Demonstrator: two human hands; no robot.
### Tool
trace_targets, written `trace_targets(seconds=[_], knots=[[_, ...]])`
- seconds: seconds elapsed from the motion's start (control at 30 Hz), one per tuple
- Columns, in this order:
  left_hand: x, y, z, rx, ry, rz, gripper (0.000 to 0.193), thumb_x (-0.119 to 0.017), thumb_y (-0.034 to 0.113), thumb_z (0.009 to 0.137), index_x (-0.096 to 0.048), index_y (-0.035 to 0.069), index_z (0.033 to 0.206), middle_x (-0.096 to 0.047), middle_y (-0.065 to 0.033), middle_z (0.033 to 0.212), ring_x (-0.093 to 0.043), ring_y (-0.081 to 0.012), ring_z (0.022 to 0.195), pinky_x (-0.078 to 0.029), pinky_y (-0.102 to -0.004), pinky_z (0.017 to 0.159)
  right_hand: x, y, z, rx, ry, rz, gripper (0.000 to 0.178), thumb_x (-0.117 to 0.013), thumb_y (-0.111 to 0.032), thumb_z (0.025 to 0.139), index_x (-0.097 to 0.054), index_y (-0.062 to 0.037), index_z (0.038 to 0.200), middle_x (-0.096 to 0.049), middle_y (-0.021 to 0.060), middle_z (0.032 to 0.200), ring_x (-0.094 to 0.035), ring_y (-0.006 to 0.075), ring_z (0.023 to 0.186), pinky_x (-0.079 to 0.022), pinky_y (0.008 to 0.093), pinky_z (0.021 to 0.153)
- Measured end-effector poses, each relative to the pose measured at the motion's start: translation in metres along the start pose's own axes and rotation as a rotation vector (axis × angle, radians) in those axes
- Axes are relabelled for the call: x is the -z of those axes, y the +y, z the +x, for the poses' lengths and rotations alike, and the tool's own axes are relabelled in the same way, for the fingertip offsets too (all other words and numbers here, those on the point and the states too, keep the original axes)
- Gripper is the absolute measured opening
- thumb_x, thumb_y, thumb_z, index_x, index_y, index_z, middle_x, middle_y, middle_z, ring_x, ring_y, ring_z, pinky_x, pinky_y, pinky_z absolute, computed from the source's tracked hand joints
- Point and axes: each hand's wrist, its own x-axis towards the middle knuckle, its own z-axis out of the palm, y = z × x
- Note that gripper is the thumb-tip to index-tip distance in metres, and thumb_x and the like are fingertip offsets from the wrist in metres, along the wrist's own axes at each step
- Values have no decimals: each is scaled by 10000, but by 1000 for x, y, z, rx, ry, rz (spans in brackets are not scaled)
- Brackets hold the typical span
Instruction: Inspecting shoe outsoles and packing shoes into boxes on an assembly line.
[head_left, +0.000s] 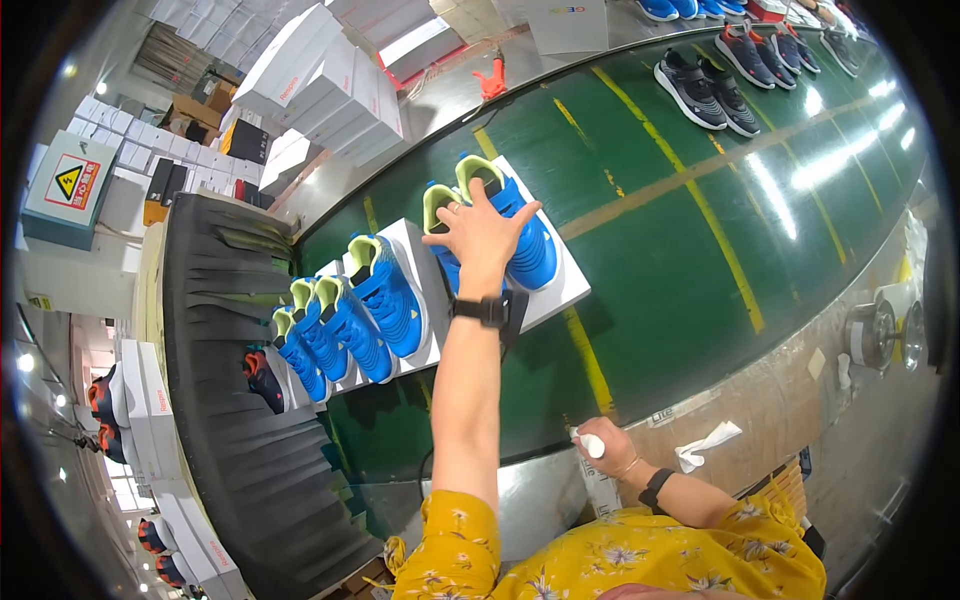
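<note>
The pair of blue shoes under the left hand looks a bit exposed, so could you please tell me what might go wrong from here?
The left hand spreads over both blue shoes, so an uneven push might tip one or slide it off the white box beneath. The neighbouring blue shoe stands close on the left, so a sideways shove could knock it out of line.

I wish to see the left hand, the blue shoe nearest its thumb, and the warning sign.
Left hand [484,234], head view: back of hand.
Blue shoe [533,258], head view: upper, near toe.
Warning sign [69,183], head view: yellow triangle.
</note>
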Motion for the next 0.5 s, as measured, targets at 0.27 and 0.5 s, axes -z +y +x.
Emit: trace_targets(seconds=[0.27, 0.5], knots=[[-8, -16, 6, -34, 118, -78, 868, -768, 606, 682, -539, 64, 1320, -627, -212, 1231, -477, -380, 1287, -180, -712, 1058, 5, 4, -2, 12, 21, 7, 240, -782, -135, 820, -624, -84, 993, -640, 100, 948, -661, 301, 815, -561, 370, 690], [27, -114, -97, 10, 88, -1407, 531, -773, 170, 804, -534, -24, 1237, -641, -102, 1098, -639, -186, 975, -536, -322, 855, 4, 12, -15, -48, -37, -7, 248, -767, -121, 811, -615, -102, 1006, -632, 103, 966, -655, 329, 847, -551, 403, 721]])
